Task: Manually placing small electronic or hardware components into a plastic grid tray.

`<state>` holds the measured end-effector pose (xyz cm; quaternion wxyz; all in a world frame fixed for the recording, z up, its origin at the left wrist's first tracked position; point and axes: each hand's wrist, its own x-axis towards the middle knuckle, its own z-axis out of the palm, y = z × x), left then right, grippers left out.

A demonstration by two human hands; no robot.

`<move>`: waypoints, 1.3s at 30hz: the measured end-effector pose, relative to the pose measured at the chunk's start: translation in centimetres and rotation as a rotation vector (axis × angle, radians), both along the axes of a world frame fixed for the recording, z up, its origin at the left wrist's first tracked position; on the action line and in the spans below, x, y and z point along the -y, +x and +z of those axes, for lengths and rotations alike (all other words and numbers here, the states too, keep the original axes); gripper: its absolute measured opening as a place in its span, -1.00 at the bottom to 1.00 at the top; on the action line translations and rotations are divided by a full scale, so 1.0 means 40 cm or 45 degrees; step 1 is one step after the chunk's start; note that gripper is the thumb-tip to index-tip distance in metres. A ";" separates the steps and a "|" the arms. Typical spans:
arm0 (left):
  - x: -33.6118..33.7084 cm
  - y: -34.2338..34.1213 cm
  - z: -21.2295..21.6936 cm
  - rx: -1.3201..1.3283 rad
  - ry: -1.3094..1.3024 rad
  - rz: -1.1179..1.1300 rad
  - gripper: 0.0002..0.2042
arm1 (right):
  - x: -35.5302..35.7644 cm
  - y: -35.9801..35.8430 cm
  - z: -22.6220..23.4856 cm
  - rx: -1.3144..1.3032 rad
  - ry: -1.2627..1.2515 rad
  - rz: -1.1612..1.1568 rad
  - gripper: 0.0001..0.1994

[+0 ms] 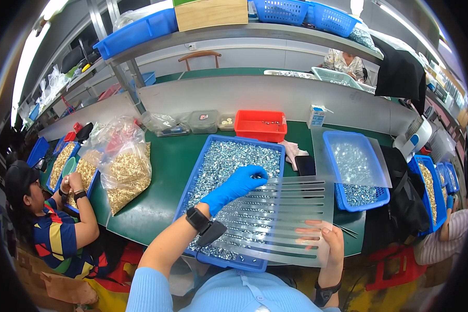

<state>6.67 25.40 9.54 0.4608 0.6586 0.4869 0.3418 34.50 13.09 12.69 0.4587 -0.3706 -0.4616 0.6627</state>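
My left hand [239, 183], in a blue glove, is over a blue tray [179, 208] full of small shiny metal pieces [239, 153]. Its thumb and fingertips are pinched together by the upper left corner of a clear slotted plastic sheet [301, 200]; what they hold, if anything, is too small to make out. Bare, my right hand [332, 240] grips that sheet at its lower right edge, with some fingers showing through from beneath. The sheet slants over the right part of the tray, and rows of pieces show through its long slots.
Right of the sheet, a second blue tray [385, 197] of metal pieces lies partly under another clear sheet [377, 156]. Behind stand a red bin [260, 130] and a small carton [317, 115]. Bags of gold-coloured pieces [127, 174] and a co-worker [62, 223] are at left. Thin metal tools [347, 230] lie nearby.
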 end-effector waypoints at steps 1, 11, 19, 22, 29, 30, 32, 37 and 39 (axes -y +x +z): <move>0.002 0.020 0.006 0.036 0.088 -0.072 -0.88 | 0.002 -0.002 0.001 -0.002 0.002 0.005 -0.48; -0.017 0.013 -0.002 0.005 0.218 -0.277 -0.93 | 0.000 0.000 -0.010 0.008 0.003 0.005 -0.47; 0.006 0.054 0.085 -0.077 0.239 -0.472 -0.89 | -0.008 0.001 -0.018 0.003 -0.006 0.018 -0.47; 0.005 0.046 0.103 0.041 0.087 -0.563 -0.85 | -0.010 0.005 -0.018 0.016 -0.018 0.015 -0.47; -0.003 -0.126 -0.112 -0.457 0.365 0.116 -0.57 | -0.009 -0.005 -0.019 0.004 -0.009 0.011 -0.47; 0.008 -0.127 -0.141 -0.593 0.363 0.113 -0.53 | -0.008 -0.011 -0.018 0.013 -0.015 -0.008 -0.47; 0.026 -0.111 -0.177 -0.855 0.351 0.095 -0.45 | -0.003 -0.012 -0.015 0.030 -0.024 -0.034 -0.46; 0.053 -0.008 -0.126 -0.594 0.440 -0.004 -0.41 | -0.005 -0.015 -0.009 0.054 -0.017 -0.044 -0.44; 0.091 0.035 -0.069 -0.618 0.470 -0.140 -0.41 | -0.005 -0.018 -0.010 0.059 -0.017 -0.057 -0.43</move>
